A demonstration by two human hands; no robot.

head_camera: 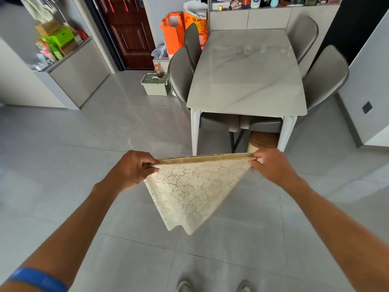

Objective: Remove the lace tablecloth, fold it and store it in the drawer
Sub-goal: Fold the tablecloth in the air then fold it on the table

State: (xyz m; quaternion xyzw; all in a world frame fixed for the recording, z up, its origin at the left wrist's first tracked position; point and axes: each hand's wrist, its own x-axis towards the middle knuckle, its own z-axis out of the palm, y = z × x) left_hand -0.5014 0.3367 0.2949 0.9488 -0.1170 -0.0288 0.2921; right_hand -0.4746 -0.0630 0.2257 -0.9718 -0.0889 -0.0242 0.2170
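The cream lace tablecloth [189, 190] hangs folded in the air in front of me, above the floor. Its top edge is stretched straight between my hands and the rest droops to a point below. My left hand [132, 169] pinches the left end of that edge. My right hand [271, 167] pinches the right end. The marble dining table [248, 81] stands just beyond, its top bare. No drawer shows in this view.
Grey chairs [181, 76] stand on both sides of the table. A round brown stool [263, 141] sits under its near end. A pale green box [155, 84] and orange bags [173, 30] are left of the table. A grey cabinet [77, 70] stands at the far left.
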